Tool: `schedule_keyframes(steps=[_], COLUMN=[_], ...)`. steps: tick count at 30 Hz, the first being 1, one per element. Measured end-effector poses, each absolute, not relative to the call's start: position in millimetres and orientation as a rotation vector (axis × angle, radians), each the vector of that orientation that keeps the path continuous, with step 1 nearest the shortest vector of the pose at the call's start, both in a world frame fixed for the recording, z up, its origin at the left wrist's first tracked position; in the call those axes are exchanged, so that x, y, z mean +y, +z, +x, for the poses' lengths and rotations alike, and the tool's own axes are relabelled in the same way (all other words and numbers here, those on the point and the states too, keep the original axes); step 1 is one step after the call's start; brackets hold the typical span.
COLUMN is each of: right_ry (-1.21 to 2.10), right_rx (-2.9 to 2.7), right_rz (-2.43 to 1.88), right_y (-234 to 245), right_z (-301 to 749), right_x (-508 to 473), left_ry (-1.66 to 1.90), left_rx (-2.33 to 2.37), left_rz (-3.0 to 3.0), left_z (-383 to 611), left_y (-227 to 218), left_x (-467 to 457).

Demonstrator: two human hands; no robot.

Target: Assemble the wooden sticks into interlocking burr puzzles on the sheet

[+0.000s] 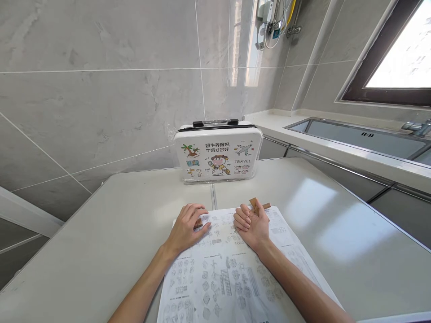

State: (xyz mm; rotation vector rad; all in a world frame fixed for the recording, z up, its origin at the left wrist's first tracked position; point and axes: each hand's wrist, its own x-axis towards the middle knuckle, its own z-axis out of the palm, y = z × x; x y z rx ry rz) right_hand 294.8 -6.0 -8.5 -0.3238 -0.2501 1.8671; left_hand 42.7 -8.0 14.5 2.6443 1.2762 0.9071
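Observation:
My left hand (189, 226) rests on the left part of a printed paper sheet (188, 278), its thumb and fingers apart and curved. Between them shows a small brown block (198, 223), partly hidden by the fingers; whether it is touched I cannot tell. Turned palm up over the right part of the sheet, my right hand (252, 225) has its fingers curled in. Brown wooden-looking pieces (267, 206) stick out on both sides of its thumb, seemingly gripped there, with their middle hidden. Small line drawings of shapes cover the sheet.
A white cartoon-printed carry case (220, 154) in clear plastic stands at the back of the white table (111, 233), against the tiled wall. To the right runs a counter (269, 119) with a sink (357, 132) and a tap (417, 128) below a window.

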Motion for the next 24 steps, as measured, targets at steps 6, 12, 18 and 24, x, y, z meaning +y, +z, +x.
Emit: schedule_keyframes(steps=[6,12,18,24], right_ry=[1.851,1.877,1.918,1.684], right_rx=[-0.317,-0.515,-0.907,-1.383], right_rz=[-0.353,-0.39,-0.511,-0.846], right_y=[-10.9,-10.0,-13.1,-11.2], right_z=[294.4,289.9,279.6,272.8], right_x=[-3.1,-4.3,-12.1,-26.4], left_ry=[0.922,0.933,0.954,0.984], left_rx=[1.264,1.247,1.217,1.215], left_rz=[2.649,2.656,2.596,2.195], left_z=[42.1,42.8,46.1,61.4], left_y=[12.2,13.0,15.1,20.5], left_x=[-7.6,-7.5,-10.0,-23.4])
